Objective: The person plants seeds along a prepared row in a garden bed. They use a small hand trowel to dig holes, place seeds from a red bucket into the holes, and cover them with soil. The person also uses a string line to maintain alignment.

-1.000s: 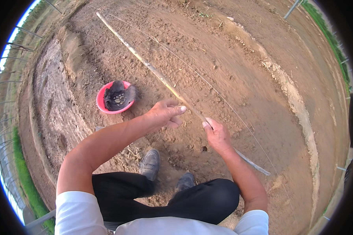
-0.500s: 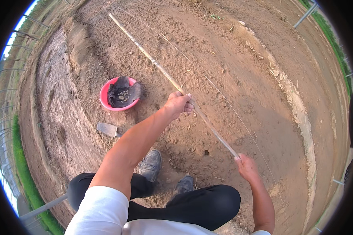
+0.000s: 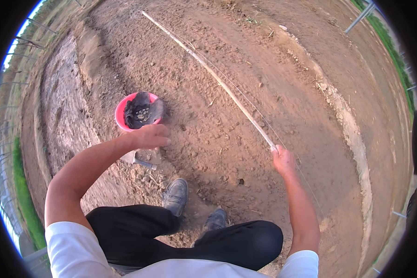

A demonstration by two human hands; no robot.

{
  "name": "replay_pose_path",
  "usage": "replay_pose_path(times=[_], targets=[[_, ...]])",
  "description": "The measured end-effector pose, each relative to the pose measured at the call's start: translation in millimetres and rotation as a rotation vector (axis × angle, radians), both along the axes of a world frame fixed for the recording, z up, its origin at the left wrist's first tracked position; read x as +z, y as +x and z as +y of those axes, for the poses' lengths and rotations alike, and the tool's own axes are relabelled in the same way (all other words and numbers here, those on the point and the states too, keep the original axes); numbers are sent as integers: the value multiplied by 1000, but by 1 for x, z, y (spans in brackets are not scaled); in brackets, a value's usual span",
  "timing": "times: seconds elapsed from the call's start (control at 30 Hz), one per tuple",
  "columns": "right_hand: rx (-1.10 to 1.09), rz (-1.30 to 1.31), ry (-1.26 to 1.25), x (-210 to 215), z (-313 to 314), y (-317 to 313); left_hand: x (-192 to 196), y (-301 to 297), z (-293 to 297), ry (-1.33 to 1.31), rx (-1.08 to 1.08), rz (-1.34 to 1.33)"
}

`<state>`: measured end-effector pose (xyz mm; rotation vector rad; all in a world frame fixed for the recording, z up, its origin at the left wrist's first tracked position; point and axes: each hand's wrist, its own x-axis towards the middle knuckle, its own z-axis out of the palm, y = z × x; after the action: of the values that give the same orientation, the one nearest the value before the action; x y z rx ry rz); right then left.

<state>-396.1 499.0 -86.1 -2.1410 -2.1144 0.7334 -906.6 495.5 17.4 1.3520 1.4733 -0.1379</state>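
Two grey shoes (image 3: pixel 175 197) are being planted on the soil (image 3: pixel 245 153). Just beyond, one short-handled tool (image 3: pixel 129 156) is being partly covered by the left forearm (image 3: pixel 95 160). The right hand (image 3: pixel 284 160) is being held out, its fingers being wrapped around the near end of one long pole (image 3: pixel 227 89). The left hand (image 3: pixel 150 136) is being turned inward at the near rim of one pink bowl (image 3: pixel 120 113), its fingers being kept bent together; whether anything is being pinched cannot be told. Inside the bowl, several pale pieces (image 3: pixel 143 114) are being cradled by one dark cloth (image 3: pixel 135 105). The pole is being angled away, close alongside one thin string (image 3: pixel 269 125). Half a second ago it was being gripped by both hands, farther from the string; now it is being held by the right alone.
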Motion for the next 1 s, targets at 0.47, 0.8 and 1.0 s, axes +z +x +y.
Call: replay_pose_path(times=[0.47, 0.8, 1.0], targets=[[-115, -131, -177, -40, 79, -28, -21, -36, -174, -281, 558, -303], [-63, -106, -103, -54, 86, -38, -19, -38, -163, -276, 615, -377], [-36, -107, -110, -47, 87, -45, -9, -30, -155, -311, 711, -418]])
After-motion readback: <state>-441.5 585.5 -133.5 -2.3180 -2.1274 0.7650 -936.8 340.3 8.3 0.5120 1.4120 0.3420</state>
